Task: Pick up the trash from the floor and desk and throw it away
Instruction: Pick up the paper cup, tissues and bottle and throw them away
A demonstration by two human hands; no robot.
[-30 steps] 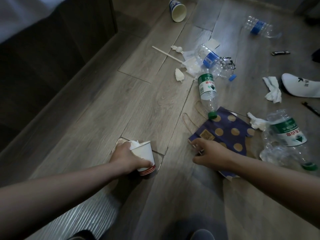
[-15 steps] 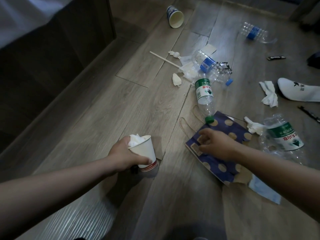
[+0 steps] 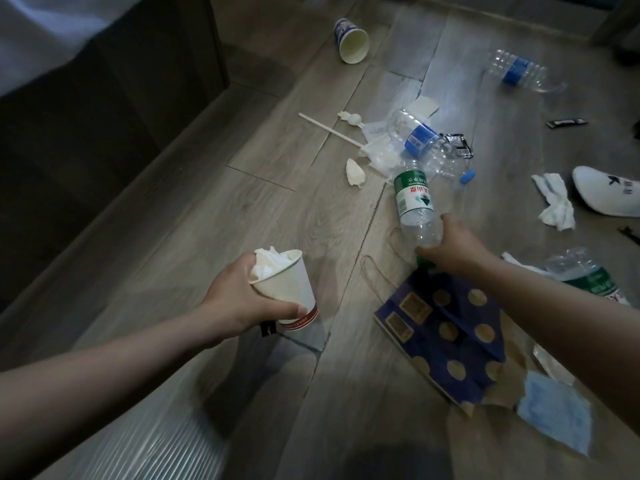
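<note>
The right hand (image 3: 450, 247) is no longer at the near corner of the navy polka-dot paper bag (image 3: 446, 327), where it was a second ago. It has gone farther out to the green-label water bottle (image 3: 414, 206), which lies on the wooden floor (image 3: 194, 216) just beyond the bag's rope handles. Its fingers and thumb now curl round the bottle's neck end, covering the cap. The bottle itself lies where it lay before, base pointing away, so the grip looks only just taken and the lift is not yet made.

The left hand (image 3: 235, 299) has raised the white paper cup (image 3: 284, 289) off the boards and holds it clear of the floor at near centre. The fingers are wrapped round the cup wall with the thumb across its front, and the cup tilts slightly to the right. Crumpled tissue (image 3: 268, 265) is stuffed in its mouth. By my reading, one piece of trash is already in hand and a second is being taken.

Both forearms reach forward and down, the right stretched farther than the left. No bin is in view. Much is left on the floor:
- a blue-label bottle (image 3: 422, 140) farther out
- a tipped paper cup (image 3: 351, 41) at the far end
- a tissue wad (image 3: 554, 206) to the right
</note>
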